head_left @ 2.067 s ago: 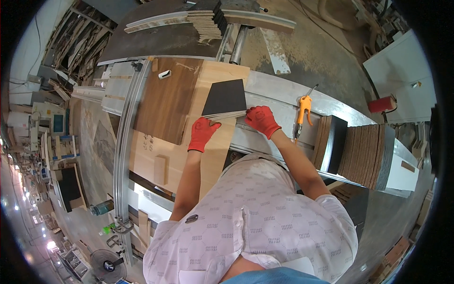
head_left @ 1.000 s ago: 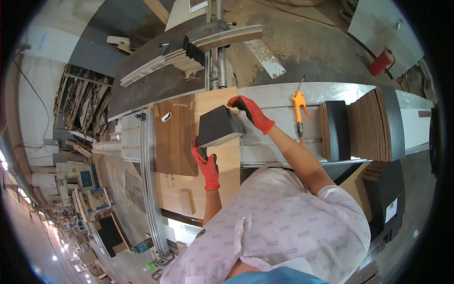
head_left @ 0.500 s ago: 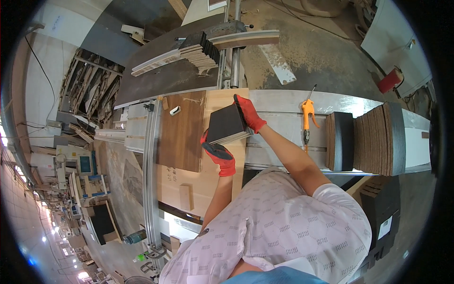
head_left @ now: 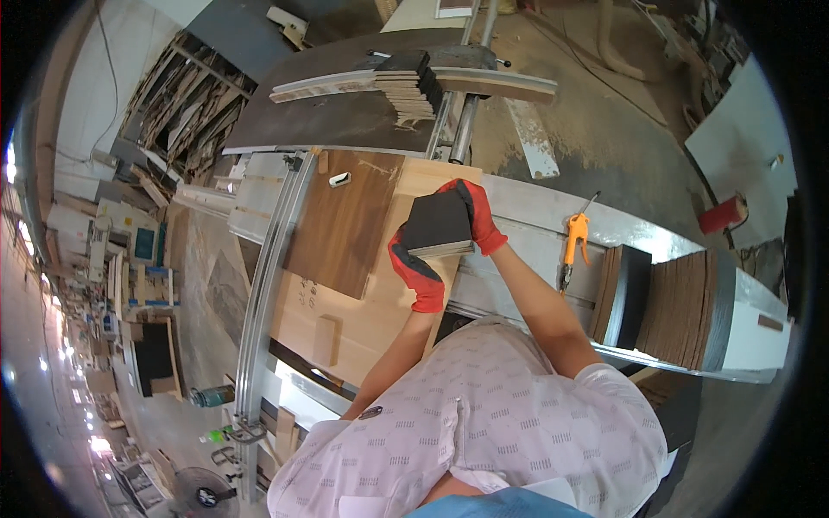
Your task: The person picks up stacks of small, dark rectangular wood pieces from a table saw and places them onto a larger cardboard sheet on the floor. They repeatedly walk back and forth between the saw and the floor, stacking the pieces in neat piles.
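Observation:
Between my two hands is a small stack of dark boards (head_left: 439,221) with pale edges along its near side. My left hand (head_left: 419,274), in a red glove with a dark palm, is closed on the stack's near left corner. On the right side, my right hand (head_left: 484,223) in a matching glove grips the same stack. Beneath them lies a pale wooden board (head_left: 393,324) with a brown wood-grain panel (head_left: 345,233) on top of it. A small white piece (head_left: 340,180) rests on the brown panel, and a small wooden block (head_left: 326,340) sits nearer to me.
Right of my hands, an orange air blow gun (head_left: 577,237) lies on the metal table (head_left: 518,285). Farther right stands a long row of boards on edge (head_left: 678,302). Past the table, another dark stack (head_left: 406,82) rests against a rail (head_left: 492,85). A metal rail (head_left: 263,311) runs along the left.
The view has turned and shifted, so the bench appears tilted. Both hands still hold the stack, whose top now faces me more squarely.

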Demonstrator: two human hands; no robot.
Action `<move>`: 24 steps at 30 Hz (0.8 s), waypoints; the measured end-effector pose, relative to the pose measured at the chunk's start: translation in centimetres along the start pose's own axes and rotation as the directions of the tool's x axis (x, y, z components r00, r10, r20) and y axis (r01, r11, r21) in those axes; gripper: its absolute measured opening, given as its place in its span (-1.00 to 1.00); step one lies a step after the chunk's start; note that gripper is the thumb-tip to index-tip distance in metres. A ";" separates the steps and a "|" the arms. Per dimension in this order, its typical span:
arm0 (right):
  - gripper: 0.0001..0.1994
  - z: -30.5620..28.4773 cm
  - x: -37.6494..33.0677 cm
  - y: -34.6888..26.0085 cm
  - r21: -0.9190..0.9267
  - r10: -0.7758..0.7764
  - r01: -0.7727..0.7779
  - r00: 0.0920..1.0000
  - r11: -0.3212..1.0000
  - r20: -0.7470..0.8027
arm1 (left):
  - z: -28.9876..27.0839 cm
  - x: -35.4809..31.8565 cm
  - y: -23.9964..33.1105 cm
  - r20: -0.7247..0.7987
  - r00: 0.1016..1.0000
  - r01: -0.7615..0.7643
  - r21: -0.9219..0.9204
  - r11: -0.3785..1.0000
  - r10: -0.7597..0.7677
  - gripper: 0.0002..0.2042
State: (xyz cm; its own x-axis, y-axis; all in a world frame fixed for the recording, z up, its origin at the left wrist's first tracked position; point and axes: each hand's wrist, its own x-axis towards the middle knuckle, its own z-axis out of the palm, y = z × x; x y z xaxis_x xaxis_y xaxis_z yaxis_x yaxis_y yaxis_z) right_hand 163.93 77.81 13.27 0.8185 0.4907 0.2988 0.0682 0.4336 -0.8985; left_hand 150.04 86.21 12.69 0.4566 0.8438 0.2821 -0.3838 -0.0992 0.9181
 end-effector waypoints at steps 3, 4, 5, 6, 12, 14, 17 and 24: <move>-0.63 0.2 -0.2 0.2 0.087 0.043 -0.043 0.999 0.995 -0.003 | 0.1 -0.1 -0.6 -0.046 0.999 0.001 -0.007 1.000 -0.001 -0.58; -0.63 0.2 0.0 0.3 0.095 0.041 -0.041 0.999 0.995 0.001 | -0.1 -0.1 -0.7 -0.054 0.999 -0.001 -0.005 1.000 0.000 -0.59; -0.63 0.0 0.1 0.4 0.097 0.041 -0.041 0.999 0.994 0.001 | 0.1 -0.1 -1.0 -0.047 0.999 0.015 -0.010 1.000 -0.016 -0.59; -0.50 0.1 0.1 0.6 0.025 0.024 -0.024 0.999 0.999 -0.024 | 0.2 -0.1 -1.0 -0.049 0.999 0.022 -0.017 1.000 -0.023 -0.60; -0.45 -2.1 0.2 4.3 0.395 0.084 -0.104 0.994 0.913 0.068 | -1.1 0.2 -0.5 0.027 0.999 -0.019 -0.006 1.000 0.019 -0.61; -0.37 -7.2 1.8 7.2 0.225 0.034 -0.038 0.999 0.974 0.022 | -1.8 -0.2 -1.7 0.023 0.999 -0.039 0.013 0.999 0.039 -0.59; -0.26 -10.5 -1.0 9.2 0.129 0.442 -0.430 0.893 0.894 -0.087 | -7.7 -2.3 -8.3 -0.069 0.997 0.041 0.192 0.981 -0.028 -0.55; -0.27 -0.5 -7.7 11.9 -0.345 0.822 -0.748 0.535 0.567 0.193 | -17.6 -7.6 -7.4 -0.171 0.965 0.218 0.112 0.969 -0.198 -0.53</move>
State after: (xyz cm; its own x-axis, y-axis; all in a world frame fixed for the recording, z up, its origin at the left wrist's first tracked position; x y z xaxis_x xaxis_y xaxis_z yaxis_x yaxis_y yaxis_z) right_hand 158.70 78.82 0.17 0.3840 0.7650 -0.5171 -0.3769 -0.3814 -0.8441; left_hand 135.31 89.81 -1.19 0.3793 0.9243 0.0430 -0.1826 0.0292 0.9827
